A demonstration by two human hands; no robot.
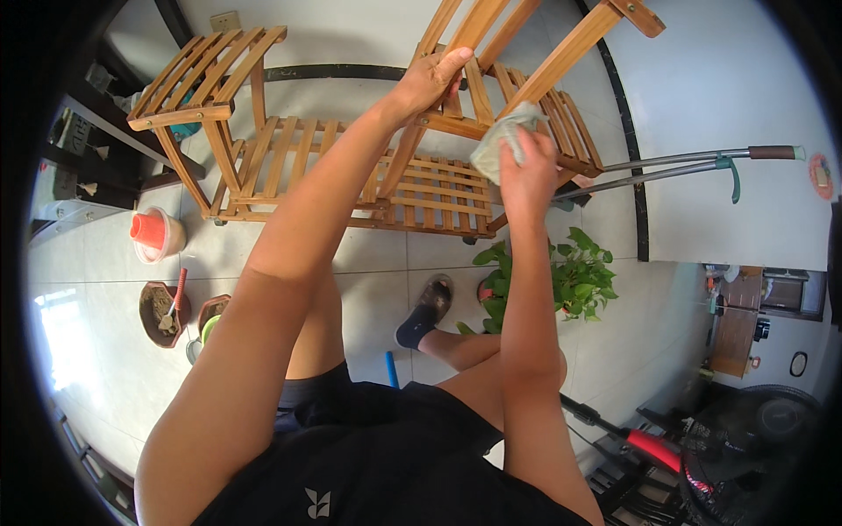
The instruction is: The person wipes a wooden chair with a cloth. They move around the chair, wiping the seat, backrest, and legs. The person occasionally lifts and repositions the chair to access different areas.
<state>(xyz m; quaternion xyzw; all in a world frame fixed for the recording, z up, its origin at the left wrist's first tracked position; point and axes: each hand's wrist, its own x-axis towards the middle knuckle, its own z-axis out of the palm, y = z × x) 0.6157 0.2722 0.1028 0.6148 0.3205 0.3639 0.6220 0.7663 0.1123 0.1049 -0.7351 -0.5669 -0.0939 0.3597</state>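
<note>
A slatted wooden plant stand with several tiers spans the upper part of the head view. My left hand grips a slat of its raised middle shelf, the thumb lying along the wood. In my right hand is a bunched pale green cloth, pressed against the shelf's front rail by a slanting wooden upright. The cloth hides that joint and part of the rail. At the left rises another slatted shelf of the stand.
On the tiled floor are a leafy potted plant, an octagonal pot of soil with a red-handled trowel, and a tub holding orange pots. Metal poles lean at the right. A black fan stands lower right.
</note>
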